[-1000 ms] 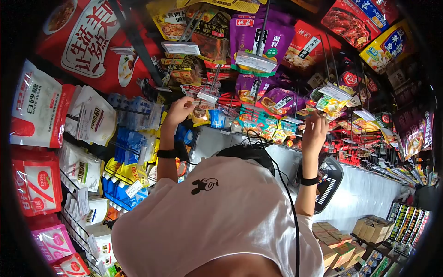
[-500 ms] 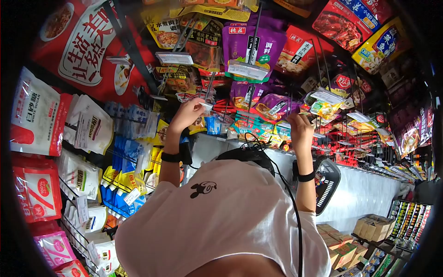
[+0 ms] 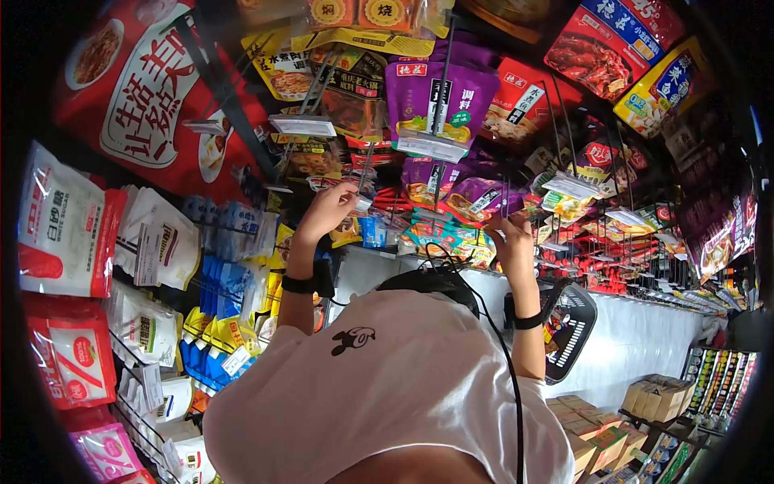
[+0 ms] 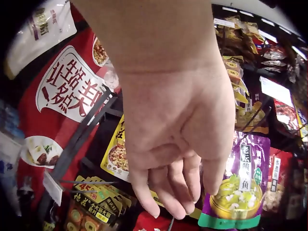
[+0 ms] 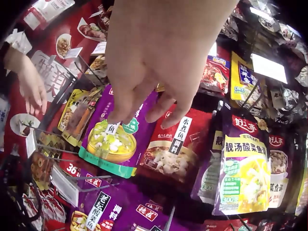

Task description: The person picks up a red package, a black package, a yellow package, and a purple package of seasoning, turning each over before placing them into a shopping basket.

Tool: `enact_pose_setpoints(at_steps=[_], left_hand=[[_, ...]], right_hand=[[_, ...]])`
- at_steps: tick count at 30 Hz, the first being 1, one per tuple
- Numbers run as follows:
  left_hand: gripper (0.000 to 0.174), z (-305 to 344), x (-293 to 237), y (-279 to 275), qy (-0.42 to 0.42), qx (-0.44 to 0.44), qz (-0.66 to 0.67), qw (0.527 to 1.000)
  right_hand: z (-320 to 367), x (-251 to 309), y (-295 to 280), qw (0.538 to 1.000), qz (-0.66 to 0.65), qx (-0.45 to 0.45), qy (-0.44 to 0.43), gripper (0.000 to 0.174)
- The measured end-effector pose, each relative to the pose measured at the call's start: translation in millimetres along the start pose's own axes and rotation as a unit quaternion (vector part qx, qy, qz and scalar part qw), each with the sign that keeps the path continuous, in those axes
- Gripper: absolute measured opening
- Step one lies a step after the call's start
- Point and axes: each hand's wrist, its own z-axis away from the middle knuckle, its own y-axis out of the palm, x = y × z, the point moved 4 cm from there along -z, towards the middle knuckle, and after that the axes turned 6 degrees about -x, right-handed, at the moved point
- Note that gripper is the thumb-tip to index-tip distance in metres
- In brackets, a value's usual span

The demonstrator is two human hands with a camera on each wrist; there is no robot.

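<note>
In the head view my left hand (image 3: 326,213) is raised at the rack, its fingertips beside a small white price tag (image 3: 363,204). The left wrist view shows the same hand (image 4: 175,130) with loosely bent fingers and nothing in it, left of a purple pouch (image 4: 252,183). My right hand (image 3: 513,246) is before the lower hanging pouches, fingers slightly bent. From the right wrist, this hand (image 5: 154,62) hangs in front of a purple pouch (image 5: 108,144) and a red pouch (image 5: 168,151), holding nothing visible. Whether its fingertips touch them I cannot tell.
White and red sugar bags (image 3: 68,222) hang at the left, beside a red poster (image 3: 145,105). A black basket (image 3: 576,331) stands on the floor at the right, with cardboard boxes (image 3: 657,398) farther back. A black cable (image 3: 516,387) runs down the white shirt.
My right hand has moved left and a little down in the head view, away from the yellow-green packets. My left hand has shifted slightly right and down.
</note>
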Motion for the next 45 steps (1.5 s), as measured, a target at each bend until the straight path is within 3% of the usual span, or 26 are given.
enact_pose_setpoints(at_steps=[2, 5, 6, 8, 9, 10, 11, 12, 14, 15, 17, 18, 20, 22, 24, 25, 26, 28, 29, 30, 31, 32, 34, 39, 42, 45], left_hand=[[0.026, 3.3, 1.0, 5.2, -0.005, 0.011, 0.004, 1.0], [0.025, 3.9, -1.2, 12.1, -0.01, 0.04, 0.005, 0.999], [0.025, 2.2, -2.0, 13.7, -0.012, 0.051, 0.005, 0.999], [0.025, -2.4, 2.1, 18.5, -0.009, 0.053, 0.01, 0.999], [0.025, -5.3, 1.3, 20.6, -0.007, 0.052, 0.015, 0.999], [0.025, -6.7, 0.2, 23.1, -0.006, 0.053, 0.02, 0.998], [0.025, -8.1, -2.0, 26.1, -0.007, 0.062, 0.011, 0.998], [0.025, -12.9, -5.8, 28.7, -0.004, 0.068, 0.002, 0.998], [0.025, -22.9, -9.2, 34.7, 0.001, 0.075, 0.0, 0.997], [0.025, -27.4, -7.2, 38.7, 0.005, 0.078, 0.006, 0.997], [0.026, -34.2, -8.6, 42.7, 0.007, 0.086, 0.012, 0.996], [0.026, -37.8, -11.6, 43.7, 0.008, 0.09, 0.014, 0.996], [0.027, -45.7, -17.9, 44.9, 0.009, 0.092, 0.017, 0.996], [0.027, -52.2, -23.8, 43.0, 0.004, 0.103, 0.02, 0.995], [0.027, -58.2, -27.7, 38.9, 0.026, 0.094, 0.001, 0.995], [0.027, -61.4, -25.8, 37.6, 0.027, 0.09, 0.011, 0.995], [0.028, -64.3, -25.7, 36.1, 0.031, 0.086, 0.012, 0.996], [0.028, -66.6, -25.1, 33.1, 0.035, 0.078, 0.013, 0.996], [0.028, -65.0, -34.4, 28.4, 0.038, 0.072, 0.005, 0.997], [0.028, -66.2, -37.8, 26.8, 0.039, 0.069, 0.011, 0.997], [0.027, -64.7, -39.4, 25.9, 0.038, 0.068, 0.016, 0.997], [0.027, -61.5, -41.3, 24.3, 0.037, 0.067, 0.021, 0.997], [0.027, -54.3, -50.6, 18.0, 0.065, 0.069, 0.027, 0.995], [0.025, -11.0, -167.1, -27.4, 0.13, 0.125, 0.052, 0.982], [0.025, 1.5, -215.1, -55.8, 0.172, 0.152, 0.069, 0.971], [0.021, -0.9, -234.3, -71.7, 0.239, 0.079, 0.047, 0.967]], right_hand=[[-2.2, -2.1, -8.1, 0.993, -0.087, 0.005, 0.074, 0.014], [4.1, -13.4, -19.0, 0.888, -0.357, 0.014, 0.291, 0.013], [4.1, -8.5, -26.3, 0.886, -0.371, 0.001, 0.278, 0.006], [11.3, -21.0, -30.8, 0.954, -0.258, -0.015, 0.152, 0.031], [11.5, -26.1, -23.6, 0.832, -0.494, -0.093, 0.235, 0.041], [14.2, -27.2, -12.1, 0.641, -0.688, -0.166, 0.298, 0.051], [13.2, -22.6, -20.8, 0.837, -0.375, -0.126, 0.377, 0.054], [10.7, -20.0, -20.1, 0.861, -0.338, -0.064, 0.374, 0.046], [1.7, -10.1, -3.6, 0.881, -0.341, -0.03, 0.328, 0.021], [-3.9, -2.0, 0.5, 0.915, -0.29, -0.013, 0.28, 0.009], [-11.8, 6.0, 5.4, 0.976, -0.157, 0.003, 0.149, 0.026], [-15.3, 10.4, 3.4, 0.995, -0.086, -0.006, 0.043, 0.022], [-16.3, 6.1, 9.2, 0.973, -0.186, 0.065, 0.117, 0.019], [-19.7, 1.8, 11.0, 0.857, -0.44, 0.073, 0.259, 0.012], [-29.5, 6.4, -2.1, 0.855, -0.455, 0.068, 0.238, 0.007], [-31.6, 1.8, -4.0, 0.965, -0.218, 0.088, 0.116, 0.017], [-34.1, 4.3, -2.7, 0.905, -0.388, 0.044, 0.168, 0.028], [-38.9, 9.5, -0.3, 0.664, -0.711, -0.072, 0.221, 0.051], [-40.4, 15.4, 0.1, 0.808, -0.54, -0.005, 0.234, 0.047], [-45.1, 22.1, -1.0, 0.91, -0.339, 0.061, 0.23, 0.044], [-45.8, 36.4, 4.1, 0.909, -0.34, 0.092, 0.223, 0.036], [-50.9, 45.5, 10.0, 0.943, -0.289, 0.092, 0.133, 0.026], [-55.2, 58.5, 7.3, 0.968, -0.226, 0.088, 0.063, 0.02], [-85.9, 92.9, -29.6, 0.976, -0.207, 0.068, 0.018, 0.014], [-109.2, 121.3, -60.1, 0.978, -0.185, 0.018, -0.092, 0.012], [-126.6, 147.9, -82.5, 0.955, -0.074, -0.079, -0.276, 0.012]])
